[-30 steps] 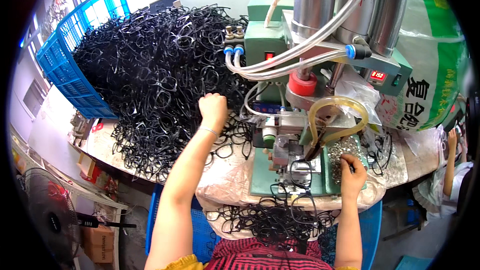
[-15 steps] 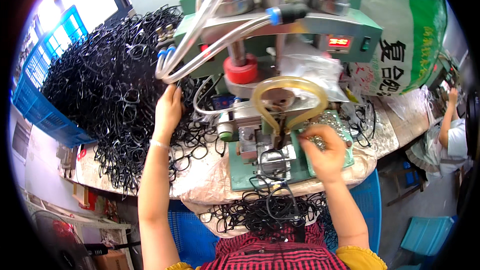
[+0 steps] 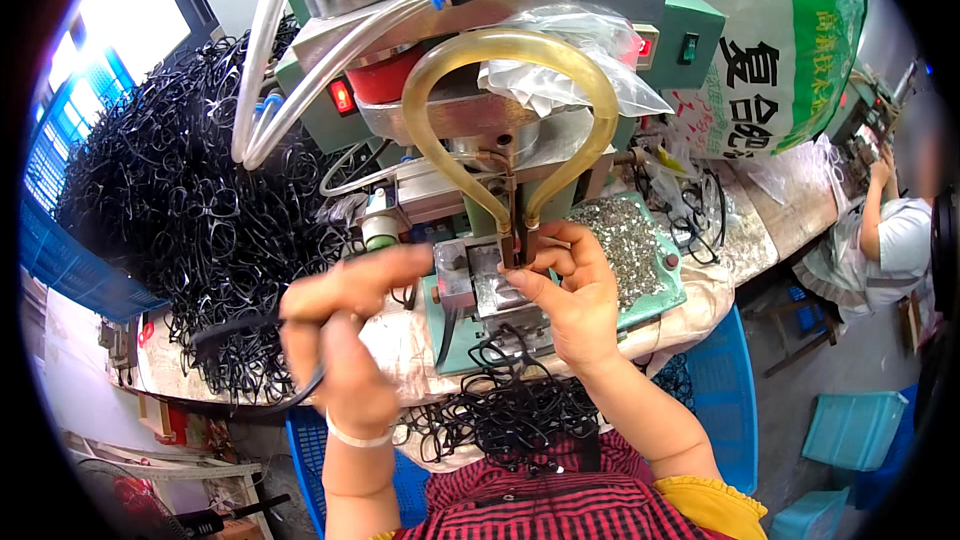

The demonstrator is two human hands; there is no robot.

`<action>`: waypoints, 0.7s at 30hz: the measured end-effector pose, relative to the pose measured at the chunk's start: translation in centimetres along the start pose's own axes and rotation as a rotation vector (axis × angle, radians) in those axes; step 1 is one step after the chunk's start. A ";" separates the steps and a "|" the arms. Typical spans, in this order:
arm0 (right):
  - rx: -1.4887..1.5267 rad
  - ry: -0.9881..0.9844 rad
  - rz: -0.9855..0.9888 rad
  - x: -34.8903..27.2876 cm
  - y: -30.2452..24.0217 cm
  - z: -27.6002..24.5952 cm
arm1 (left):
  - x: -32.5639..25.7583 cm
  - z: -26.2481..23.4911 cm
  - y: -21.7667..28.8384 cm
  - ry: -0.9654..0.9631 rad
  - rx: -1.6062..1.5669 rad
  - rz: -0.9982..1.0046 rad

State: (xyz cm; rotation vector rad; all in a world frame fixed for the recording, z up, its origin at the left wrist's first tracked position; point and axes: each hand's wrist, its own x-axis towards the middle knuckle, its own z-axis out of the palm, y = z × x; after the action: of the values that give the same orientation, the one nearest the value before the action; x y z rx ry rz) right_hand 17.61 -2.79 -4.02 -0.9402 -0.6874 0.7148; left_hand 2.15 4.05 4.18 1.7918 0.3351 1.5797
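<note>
My left hand [image 3: 345,340], smeared by motion, is closed round a black eyeglass frame [image 3: 236,332] in front of the heap, left of a green press [image 3: 455,348]. The fingers of my right hand [image 3: 578,295] pinch together at the press's metal fixture [image 3: 492,292], just under the ends of a yellowish loop of tube [image 3: 590,130]. Whatever lies between those fingertips is too small to make out. Beside that hand, a green tray [image 3: 668,285] carries many tiny metal pieces [image 3: 622,245]. More black eyeglass frames [image 3: 510,400] lie in my lap, below the table edge.
A large heap of black eyeglass frames [image 3: 200,190] fills the left side, by a blue crate [image 3: 95,270]. Clear hoses [image 3: 345,65] cross the press. A white and green sack [image 3: 760,60] stands behind right. Another person [image 3: 890,240] sits at far right.
My left hand has come from the heap toward me with an eyeglass frame. My right hand has moved from the metal pieces to the fixture. The eyeglass frame on the fixture no longer shows there.
</note>
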 end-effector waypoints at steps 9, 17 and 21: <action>-0.959 -0.132 -0.417 0.7 -2.1 -5.2 | -4.4 -0.1 0.7 -0.529 -0.835 -1.221; -1.412 0.215 -0.365 0.4 1.8 -13.5 | -7.2 3.3 -1.5 -0.425 -1.023 -1.480; -1.359 0.223 -0.451 2.0 2.4 -11.7 | -7.0 3.5 -1.5 -0.425 -1.005 -1.473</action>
State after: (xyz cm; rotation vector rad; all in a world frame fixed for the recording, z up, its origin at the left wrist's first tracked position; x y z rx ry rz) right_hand 27.32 -5.64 -10.65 -1.9514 -1.1416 -0.3880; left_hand 4.25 -0.40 -2.12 0.6074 0.3881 0.1510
